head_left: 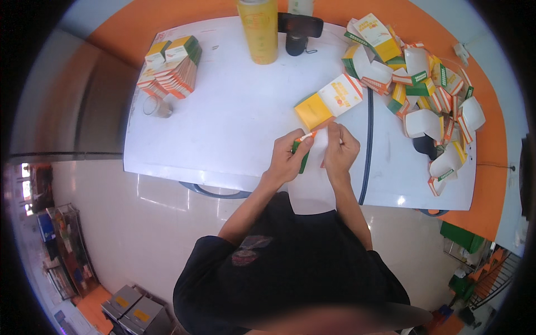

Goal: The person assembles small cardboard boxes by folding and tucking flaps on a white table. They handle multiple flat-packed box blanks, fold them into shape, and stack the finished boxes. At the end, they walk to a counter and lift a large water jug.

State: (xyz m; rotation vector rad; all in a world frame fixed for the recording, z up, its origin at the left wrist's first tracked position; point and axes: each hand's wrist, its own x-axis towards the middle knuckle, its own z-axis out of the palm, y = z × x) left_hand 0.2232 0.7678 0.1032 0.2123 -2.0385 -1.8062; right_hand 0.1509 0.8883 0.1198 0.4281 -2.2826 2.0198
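Both my hands grip one small cardboard food box [314,187], its white inner face toward me and a green side panel near my left thumb. My left hand [286,159] pinches its left edge. At the upper right edge, the fingers of my right hand [341,148] are closed on the card. The box's long white flap hangs toward my lap, over the table's near edge. Just beyond my fingers lies a second food box [329,101], yellow and white with an orange-striped end. What my fingertips press on is partly hidden.
At the right is a loose heap of food boxes [421,123]. Nested boxes [170,72] stand at the far left, beside a small clear glass [157,107]. A yellow tumbler [259,33] and a black device on a stand [298,33] stand at the back. A dark seam [367,151] crosses the white table [223,128].
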